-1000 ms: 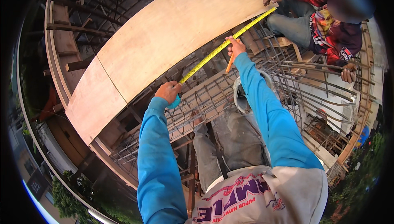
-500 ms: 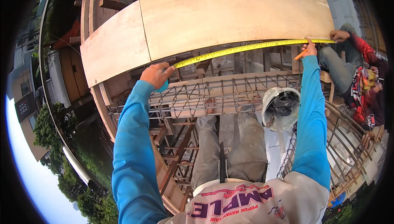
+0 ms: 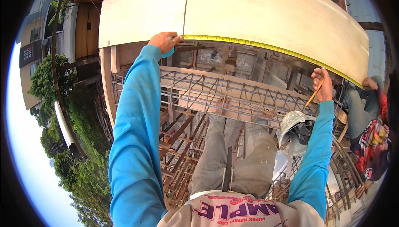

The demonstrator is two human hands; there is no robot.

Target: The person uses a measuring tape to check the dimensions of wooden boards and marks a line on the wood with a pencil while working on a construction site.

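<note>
A yellow tape measure (image 3: 249, 43) is pulled out along the near edge of a pale plywood sheet (image 3: 266, 11). My left hand (image 3: 165, 43) is closed round its teal case (image 3: 168, 53), mostly hidden under the fingers, close to the seam between two plywood pieces. My right hand (image 3: 323, 85) holds an orange pencil (image 3: 314, 94), which points down and to the left. Its fingertips come up to the near side of the blade, toward the right. A co-worker's hand (image 3: 370, 84) is at the tape's far right end, by the sheet's corner.
Below the plywood runs a rebar cage (image 3: 224, 92) beside a formwork board. A white hard hat (image 3: 296, 129) lies near my right forearm. The co-worker (image 3: 370, 144) crouches at the right. Steel bars and open framing lie beneath my legs.
My view has shifted, so the plywood sits differently. The tape now lies against the sheet's edge, its case end at the seam. My right hand has dropped slightly below the blade.
</note>
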